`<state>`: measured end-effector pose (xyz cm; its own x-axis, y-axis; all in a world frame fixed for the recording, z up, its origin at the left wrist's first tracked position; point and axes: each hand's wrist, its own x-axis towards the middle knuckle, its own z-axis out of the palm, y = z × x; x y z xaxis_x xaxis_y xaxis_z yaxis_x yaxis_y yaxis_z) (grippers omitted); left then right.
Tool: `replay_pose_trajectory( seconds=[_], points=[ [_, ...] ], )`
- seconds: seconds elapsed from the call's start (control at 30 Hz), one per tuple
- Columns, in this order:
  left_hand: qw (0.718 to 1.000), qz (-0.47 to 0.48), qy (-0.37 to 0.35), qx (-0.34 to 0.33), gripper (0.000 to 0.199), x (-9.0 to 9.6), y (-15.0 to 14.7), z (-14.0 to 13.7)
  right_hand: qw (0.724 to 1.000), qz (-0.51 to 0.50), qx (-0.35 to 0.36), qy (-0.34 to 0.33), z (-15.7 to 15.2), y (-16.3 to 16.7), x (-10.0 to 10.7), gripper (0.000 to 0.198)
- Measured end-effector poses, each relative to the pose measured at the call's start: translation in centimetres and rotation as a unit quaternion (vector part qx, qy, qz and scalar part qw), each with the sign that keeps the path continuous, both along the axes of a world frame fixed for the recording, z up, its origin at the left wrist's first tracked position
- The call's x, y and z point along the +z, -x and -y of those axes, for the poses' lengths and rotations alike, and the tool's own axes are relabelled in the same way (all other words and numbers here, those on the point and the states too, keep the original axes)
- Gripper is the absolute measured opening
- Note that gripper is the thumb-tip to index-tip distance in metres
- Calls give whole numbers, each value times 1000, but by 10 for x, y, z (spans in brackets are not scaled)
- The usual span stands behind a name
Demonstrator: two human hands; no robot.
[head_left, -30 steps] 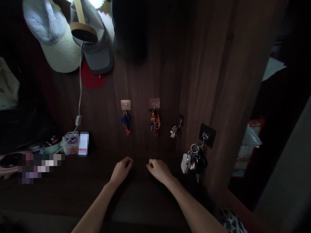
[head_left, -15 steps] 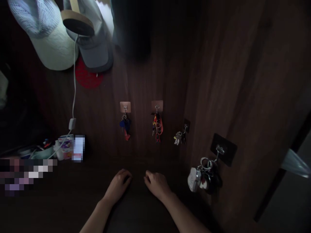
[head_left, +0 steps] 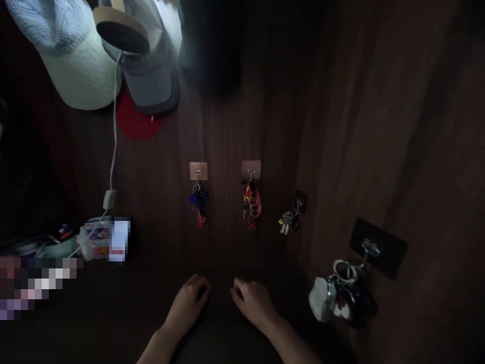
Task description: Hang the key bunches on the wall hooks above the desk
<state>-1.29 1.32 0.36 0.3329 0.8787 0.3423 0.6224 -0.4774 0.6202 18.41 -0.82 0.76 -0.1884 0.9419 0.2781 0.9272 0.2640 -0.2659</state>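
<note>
My left hand (head_left: pixel 190 296) rests on the dark wooden surface (head_left: pixel 223 328) with its fingers curled in and the thumb bent toward them. Across a narrow gap, my right hand (head_left: pixel 252 298) lies in much the same loosely closed pose. No object shows in either hand, though the undersides of the fingers are hidden. On the wall beyond them, one hook holds a blue and red key bunch (head_left: pixel 198 199) and another a red and yellow key bunch (head_left: pixel 251 205). Silver keys (head_left: pixel 288 222) hang farther right. Nearest my right hand is a large bunch with a white fob (head_left: pixel 322 299).
At upper left hang a cream cap (head_left: pixel 85 83), a grey cap (head_left: pixel 149 83) and a round lamp (head_left: pixel 121 35) with a white cord (head_left: pixel 113 136). Below them stand a white bottle (head_left: pixel 85 245), small boxes (head_left: pixel 99 235) and a blurred-out screen (head_left: pixel 119 240). A wooden side wall (head_left: pixel 417 126) rises at right.
The view has shifted slightly, so the hooks and keys at right sit farther right and lower. Both hands appear a little right and lower, in the same curled pose.
</note>
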Motion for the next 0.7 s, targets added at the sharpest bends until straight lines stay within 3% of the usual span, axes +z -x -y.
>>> replay_pose_trajectory(
  seconds=[0.27,0.4,0.47,0.57,0.7],
  points=[
    [999,-42,13,24,20,-3,-2,5,999,-49,22,8,-5,-5,0,21],
    [998,-12,65,-14,21,7,9,-11,999,-41,15,3,-10,-5,-7,20],
    [996,71,49,31,27,26,15,-29,999,-35,10,3,-11,-4,-9,21],
    [960,205,-74,174,49,74,16,-63,999,-31,14,-4,-12,-4,-11,22],
    [916,256,-171,259,65,137,-11,-100,999,-35,22,-24,-13,-4,-13,21]
  ],
)
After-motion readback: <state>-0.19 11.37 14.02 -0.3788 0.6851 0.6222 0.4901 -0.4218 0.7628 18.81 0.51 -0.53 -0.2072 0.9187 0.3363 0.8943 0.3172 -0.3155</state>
